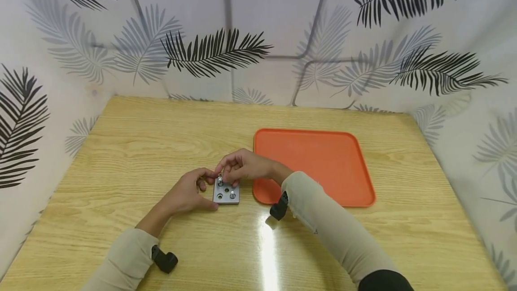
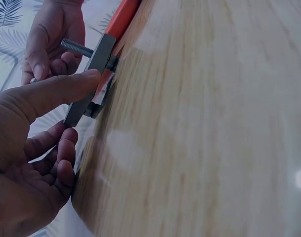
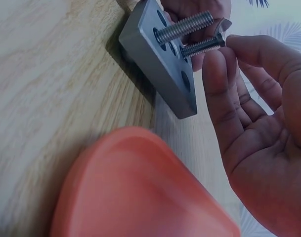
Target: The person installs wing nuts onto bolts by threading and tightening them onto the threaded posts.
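Observation:
A square grey metal plate [image 1: 226, 200] with several holes lies in front of me on the table. One threaded bolt [image 3: 187, 27] stands up from the plate near its right edge. Another bolt [image 3: 202, 48] rises farther left, and a small shiny metal piece [image 3: 222, 27] sits at its tip, of a kind I cannot make out. My left hand [image 1: 187, 194] grips the plate's left side, thumb at the near corner and fingers at the far one. With thumb and forefinger, my right hand [image 1: 246, 165] pinches the small piece. Bolt heads [image 2: 93, 109] show beneath the plate.
An orange-red tray [image 1: 315, 160] lies on the wooden table [image 1: 169, 134], just right of the plate and partly under my right forearm. Leaf-patterned cloth [image 1: 250, 21] hangs behind the table and on both sides. Each wrist carries a small black camera [image 1: 164, 259].

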Available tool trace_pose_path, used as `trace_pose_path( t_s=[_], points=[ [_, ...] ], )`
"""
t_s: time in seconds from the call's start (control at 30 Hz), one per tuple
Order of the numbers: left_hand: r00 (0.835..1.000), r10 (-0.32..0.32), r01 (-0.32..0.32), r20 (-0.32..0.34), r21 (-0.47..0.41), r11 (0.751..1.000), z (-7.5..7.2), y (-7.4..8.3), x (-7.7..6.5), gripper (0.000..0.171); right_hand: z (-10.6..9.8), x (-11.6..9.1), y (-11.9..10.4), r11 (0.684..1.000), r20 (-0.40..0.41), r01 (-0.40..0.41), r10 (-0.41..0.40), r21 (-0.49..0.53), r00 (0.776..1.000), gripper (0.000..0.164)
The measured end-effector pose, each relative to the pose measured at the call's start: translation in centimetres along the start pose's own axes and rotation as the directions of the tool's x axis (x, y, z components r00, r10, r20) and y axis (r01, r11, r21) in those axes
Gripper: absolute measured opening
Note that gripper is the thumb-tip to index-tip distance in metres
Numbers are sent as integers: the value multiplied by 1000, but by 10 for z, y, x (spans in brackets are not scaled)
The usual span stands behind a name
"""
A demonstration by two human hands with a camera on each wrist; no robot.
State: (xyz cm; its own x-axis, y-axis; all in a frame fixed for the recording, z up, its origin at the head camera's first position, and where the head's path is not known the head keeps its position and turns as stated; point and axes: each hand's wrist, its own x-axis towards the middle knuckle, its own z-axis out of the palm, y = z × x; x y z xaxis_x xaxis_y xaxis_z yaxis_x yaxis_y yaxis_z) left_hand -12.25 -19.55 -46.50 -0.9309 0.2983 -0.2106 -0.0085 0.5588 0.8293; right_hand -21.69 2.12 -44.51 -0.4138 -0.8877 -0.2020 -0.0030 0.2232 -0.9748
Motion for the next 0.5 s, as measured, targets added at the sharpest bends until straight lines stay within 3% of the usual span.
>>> trace_pose_path(
  t_s=[0.5],
  points=[
    [1000, -13, 13, 10, 2, 1000, 0, -1, 3, 69, -1, -4, 0, 996, -82, -77, 74, -36, 994, 17]
  ],
)
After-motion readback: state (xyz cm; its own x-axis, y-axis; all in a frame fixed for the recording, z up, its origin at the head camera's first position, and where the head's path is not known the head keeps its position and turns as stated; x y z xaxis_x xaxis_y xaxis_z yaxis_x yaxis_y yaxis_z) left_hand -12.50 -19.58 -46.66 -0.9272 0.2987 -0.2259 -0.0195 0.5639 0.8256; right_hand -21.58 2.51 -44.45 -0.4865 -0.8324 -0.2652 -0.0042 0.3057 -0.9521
